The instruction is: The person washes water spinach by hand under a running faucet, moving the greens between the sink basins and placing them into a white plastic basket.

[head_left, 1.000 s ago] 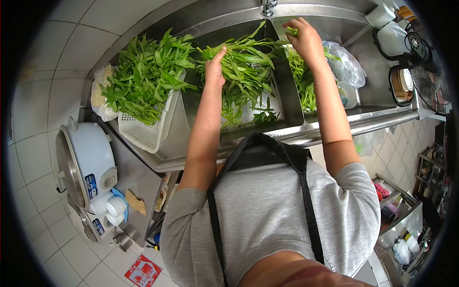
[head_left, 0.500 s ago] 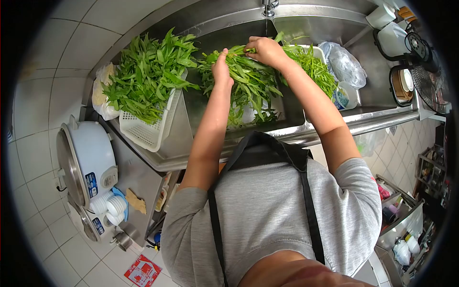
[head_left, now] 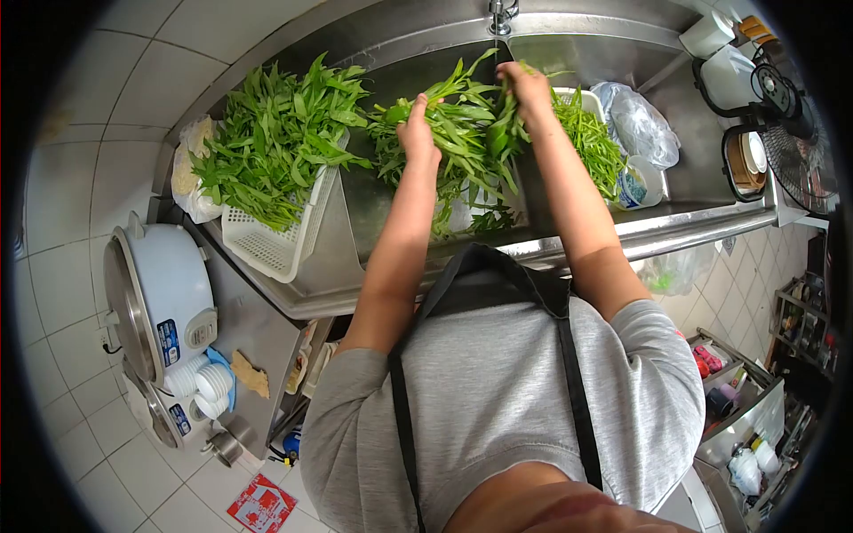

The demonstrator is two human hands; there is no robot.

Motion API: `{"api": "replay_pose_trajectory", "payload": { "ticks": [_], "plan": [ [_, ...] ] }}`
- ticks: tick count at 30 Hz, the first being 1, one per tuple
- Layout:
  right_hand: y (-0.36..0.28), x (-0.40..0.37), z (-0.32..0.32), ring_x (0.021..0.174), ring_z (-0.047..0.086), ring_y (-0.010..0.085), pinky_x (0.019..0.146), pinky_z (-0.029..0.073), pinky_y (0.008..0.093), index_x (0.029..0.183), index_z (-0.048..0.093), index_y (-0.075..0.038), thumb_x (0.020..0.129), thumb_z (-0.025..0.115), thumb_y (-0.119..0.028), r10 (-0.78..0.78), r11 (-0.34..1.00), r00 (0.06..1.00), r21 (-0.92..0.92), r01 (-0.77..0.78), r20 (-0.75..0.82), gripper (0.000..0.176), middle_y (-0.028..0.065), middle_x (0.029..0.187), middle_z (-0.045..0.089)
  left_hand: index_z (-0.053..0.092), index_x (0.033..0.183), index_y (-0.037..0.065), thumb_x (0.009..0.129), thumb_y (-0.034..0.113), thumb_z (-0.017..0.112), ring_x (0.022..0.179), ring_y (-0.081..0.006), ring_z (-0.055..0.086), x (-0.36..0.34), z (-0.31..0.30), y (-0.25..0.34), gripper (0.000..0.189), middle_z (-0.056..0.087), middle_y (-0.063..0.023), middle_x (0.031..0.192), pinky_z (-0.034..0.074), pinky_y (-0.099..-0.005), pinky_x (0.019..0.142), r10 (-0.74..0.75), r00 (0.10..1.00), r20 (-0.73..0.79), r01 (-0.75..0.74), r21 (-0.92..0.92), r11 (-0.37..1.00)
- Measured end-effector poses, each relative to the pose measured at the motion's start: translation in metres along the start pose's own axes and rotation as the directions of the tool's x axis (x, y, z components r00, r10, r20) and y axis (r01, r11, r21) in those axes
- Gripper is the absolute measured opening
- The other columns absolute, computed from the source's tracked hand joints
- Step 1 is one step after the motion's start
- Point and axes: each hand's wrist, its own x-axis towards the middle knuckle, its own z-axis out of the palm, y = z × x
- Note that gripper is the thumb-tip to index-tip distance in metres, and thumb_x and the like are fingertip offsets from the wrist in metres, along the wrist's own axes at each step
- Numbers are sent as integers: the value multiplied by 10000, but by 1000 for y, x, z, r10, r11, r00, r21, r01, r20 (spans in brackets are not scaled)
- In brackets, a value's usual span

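Over the steel sink, my left hand [head_left: 418,134] is closed round a bunch of leafy green vegetables [head_left: 462,133], its thumb upright against the stems. To the right, my right hand [head_left: 530,89] is closed on some green stems, with leaves hanging below it. On the left, a white perforated basket [head_left: 267,244] bears a big heap of long-leaved greens [head_left: 275,133]. Thin cut-looking green stems [head_left: 582,138] fill another white basket [head_left: 593,99] in the right basin.
A faucet [head_left: 500,16] stands at the sink's back. Right of the stems are a clear plastic bag [head_left: 641,126] and a white tub [head_left: 653,182]. A black fan [head_left: 791,115] is at far right. A large rice cooker [head_left: 178,293] stands on the left.
My right hand has moved right, away from my left hand, with greens in it. My left hand has shifted slightly right and down, and the bunch now spreads more to the right.
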Motion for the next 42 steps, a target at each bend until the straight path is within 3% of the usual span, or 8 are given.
{"api": "replay_pose_trajectory", "payload": {
  "ticks": [4,8,16,19,26,37,40,42],
  "plan": [
    [-40,6,-42,657,557,81,559,384,206,879,622,-54,782,604,-180,-185,983,982,-16,185,-44,159,22,742,624,549,938,-5,790,228,606,737,-214,583,12,-24,10,281,616,-121,840,472,-345,686,-132,983,129,142,-73,987],
    [-79,5,-72,688,596,160,662,438,267,917,624,-37,767,635,-256,-427,712,903,-632,305,-46,266,86,725,633,571,973,-2,809,352,559,862,-233,556,15,-37,19,390,592,-109,957,435,-361,794,-171,964,203,186,-56,981],
    [-76,-32,-26,765,550,330,681,437,350,910,624,-53,739,636,-157,-451,199,776,-798,569,441,201,138,834,556,534,1028,4,779,302,608,900,-239,548,11,-30,20,395,569,-112,999,441,-375,803,-166,957,237,204,-147,968],
    [-67,-39,5,739,545,312,653,432,356,911,622,-58,745,622,-126,-499,203,647,-649,733,576,180,126,811,544,537,1025,8,751,248,642,896,-220,546,6,-25,18,379,567,-98,993,446,-357,792,-159,966,206,178,-77,981],
    [-55,-26,21,855,546,320,746,438,386,935,617,-38,736,619,-203,-114,129,622,-609,783,775,259,113,926,565,576,951,24,724,193,667,782,-172,557,7,-26,27,297,578,-60,901,470,-322,696,-100,978,186,118,-89,989],
    [-64,-9,-7,863,566,317,751,432,358,936,606,-31,733,639,-239,25,437,759,-690,577,651,293,174,891,603,637,799,39,708,213,695,811,-140,529,11,-30,28,205,609,-47,835,425,-295,744,-181,968,171,126,291,948],
    [-70,-20,-10,866,566,326,769,437,372,952,608,-40,733,631,-217,-24,242,713,-688,684,700,282,182,878,605,648,780,25,698,216,704,797,-130,534,8,-26,32,215,614,-44,846,424,-288,745,-180,979,91,147,285,947],
    [-83,-29,-11,888,557,332,790,436,392,961,612,-58,740,604,-176,40,121,846,-843,524,532,251,173,876,607,652,772,15,692,217,709,783,-125,536,3,-22,34,225,615,-42,847,423,-281,744,-142,987,71,116,287,951]
  ]
}}
